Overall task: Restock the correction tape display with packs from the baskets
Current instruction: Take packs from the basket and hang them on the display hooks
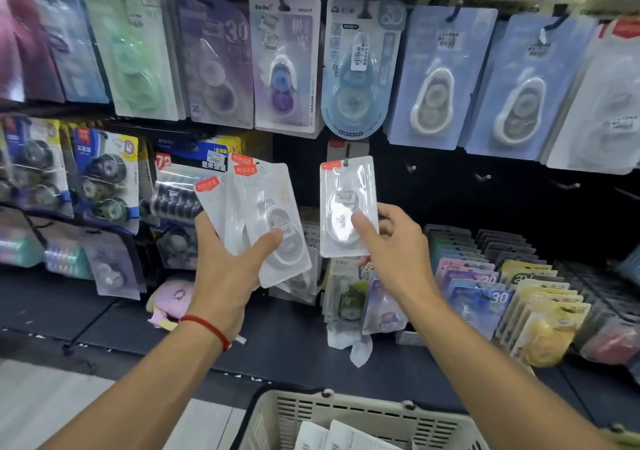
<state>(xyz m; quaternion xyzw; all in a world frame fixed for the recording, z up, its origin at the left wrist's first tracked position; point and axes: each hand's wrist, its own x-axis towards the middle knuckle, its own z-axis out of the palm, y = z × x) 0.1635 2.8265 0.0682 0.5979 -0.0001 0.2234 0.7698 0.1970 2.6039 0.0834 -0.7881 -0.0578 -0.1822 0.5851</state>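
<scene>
My left hand (228,262) grips a fanned stack of white correction tape packs (266,214) with red corner labels, thumb pressed across the front. My right hand (391,238) pinches one more white pack (346,186) by its lower part; the pack's hole sits on a black display hook (347,158) in the middle row. A beige plastic basket (346,411) at the bottom centre holds more white packs (332,437).
Rows of hanging correction tape packs (353,68) fill the dark display above and to the left. Bare hooks (485,176) stick out right of the hung pack. Sloped trays of colourful packs (502,297) sit at lower right. A pink item (171,297) lies on the shelf.
</scene>
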